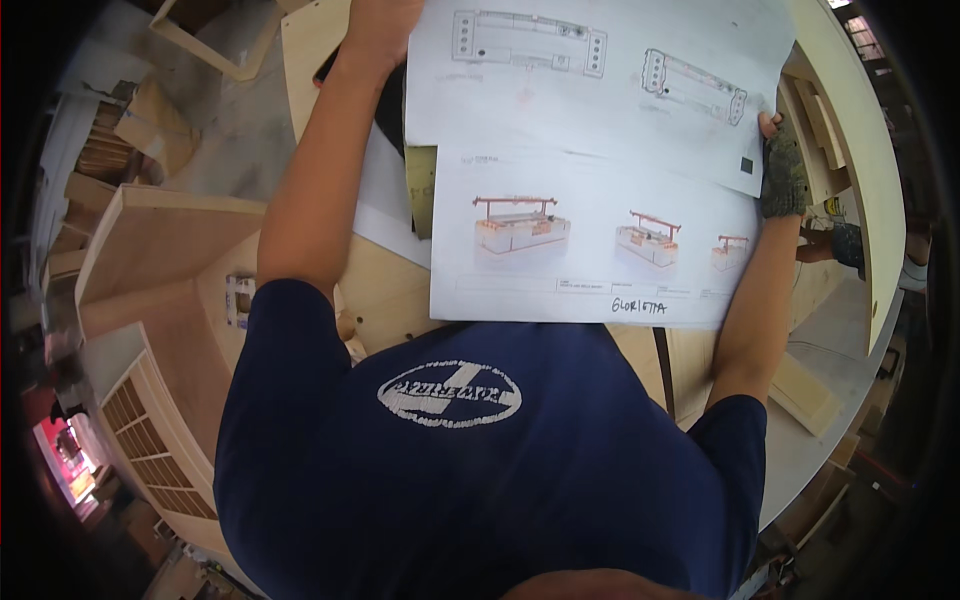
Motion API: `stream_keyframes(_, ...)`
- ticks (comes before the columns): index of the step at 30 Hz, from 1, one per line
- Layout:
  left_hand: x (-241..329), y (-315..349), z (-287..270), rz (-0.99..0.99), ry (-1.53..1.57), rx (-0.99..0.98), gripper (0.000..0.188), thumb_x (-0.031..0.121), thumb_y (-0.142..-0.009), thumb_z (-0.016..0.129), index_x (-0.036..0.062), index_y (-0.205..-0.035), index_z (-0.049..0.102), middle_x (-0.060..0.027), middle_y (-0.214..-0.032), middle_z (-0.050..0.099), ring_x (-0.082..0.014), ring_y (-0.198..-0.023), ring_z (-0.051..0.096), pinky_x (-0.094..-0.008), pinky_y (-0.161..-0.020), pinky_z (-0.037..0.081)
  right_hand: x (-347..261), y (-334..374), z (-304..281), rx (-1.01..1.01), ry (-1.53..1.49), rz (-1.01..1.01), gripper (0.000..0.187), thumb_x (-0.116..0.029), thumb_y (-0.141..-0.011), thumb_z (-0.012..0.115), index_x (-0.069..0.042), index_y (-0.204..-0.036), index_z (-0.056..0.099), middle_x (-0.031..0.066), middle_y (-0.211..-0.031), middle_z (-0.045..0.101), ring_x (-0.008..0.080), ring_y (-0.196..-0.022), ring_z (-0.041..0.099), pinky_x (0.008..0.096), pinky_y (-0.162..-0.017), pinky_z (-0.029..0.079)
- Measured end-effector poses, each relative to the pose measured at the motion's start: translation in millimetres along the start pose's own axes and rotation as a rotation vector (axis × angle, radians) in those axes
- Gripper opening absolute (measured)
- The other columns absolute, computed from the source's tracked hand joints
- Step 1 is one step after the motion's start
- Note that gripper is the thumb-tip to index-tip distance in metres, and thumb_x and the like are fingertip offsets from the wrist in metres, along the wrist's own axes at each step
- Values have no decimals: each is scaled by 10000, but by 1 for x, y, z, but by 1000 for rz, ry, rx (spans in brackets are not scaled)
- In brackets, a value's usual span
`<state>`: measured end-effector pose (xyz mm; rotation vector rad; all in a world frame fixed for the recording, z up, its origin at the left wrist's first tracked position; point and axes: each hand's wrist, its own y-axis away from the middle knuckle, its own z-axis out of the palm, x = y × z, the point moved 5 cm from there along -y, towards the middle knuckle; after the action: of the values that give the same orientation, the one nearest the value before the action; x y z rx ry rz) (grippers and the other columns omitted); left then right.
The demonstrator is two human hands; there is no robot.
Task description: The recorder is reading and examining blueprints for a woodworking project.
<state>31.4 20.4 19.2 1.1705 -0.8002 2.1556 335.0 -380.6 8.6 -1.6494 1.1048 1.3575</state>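
Note:
Two overlapping sheets of printed drawings are held up in front of my chest. The upper drawing sheet (600, 110) carries line plans of a long counter-like piece, partly cut off by the top of the view. Below it, the lower drawing sheet (590, 290) shows small coloured views of boxy furniture with reddish overhead frames. My right hand (785, 175), in a dark fingerless glove, grips the right edge with the thumb on the front. At the upper left edge is my bare left hand (385, 30), closed on the sheets; its fingertips are out of sight.
Plywood panels (395, 300) lie beneath the sheets. An open wooden box (165, 255) and a slatted wooden frame (150, 420) stand at left. A long curved-looking board (870, 180) rises at right, beside another person's hand (815, 246). A small wood piece (795, 390) lies below.

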Motion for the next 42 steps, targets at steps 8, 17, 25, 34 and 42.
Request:
stream_keyframes(8,5,2,3,37,10,-28,190,57,-904,644,5,-1087,635,-105,-992,696,-160,-820,670,-290,-718,560,3,-15,2,-11,17,-33,433,-242,-798,775,-52,-1141,590,26,-990,613,129,-912,588,273,-786,507)
stream_keyframes(17,-10,-5,5,38,-13,-33,192,67,-906,644,9,-1089,637,-102,-976,701,-161,-817,674,-291,-722,561,6,-10,-18,-4,71,-40,451,-262,-796,779,-48,-1148,593,26,-994,613,131,-918,587,275,-782,503)
stream_keyframes(25,5,3,13,71,8,-17,255,30,-901,622,18,-1156,614,-105,-1053,683,-172,-880,668,-305,-758,567,-11,23,14,-169,-151,-53,254,-208,-871,673,-16,-1019,596,72,-879,639,150,-770,635,261,-620,544)
stream_keyframes(34,-2,-7,-6,77,-184,60,278,101,-896,685,4,-1140,594,-99,-1060,673,-158,-892,668,-261,-785,547,-29,28,18,-214,-78,-141,299,-234,-900,640,9,-1069,605,73,-927,648,142,-779,627,268,-618,530)
stream_keyframes(42,-8,-8,-10,30,-159,55,296,111,-894,692,-17,-1139,588,-108,-1055,677,-149,-881,669,-252,-777,545,-40,30,14,-99,431,-384,344,-254,-923,608,13,-1140,603,88,-971,659,160,-838,623,297,-693,533)
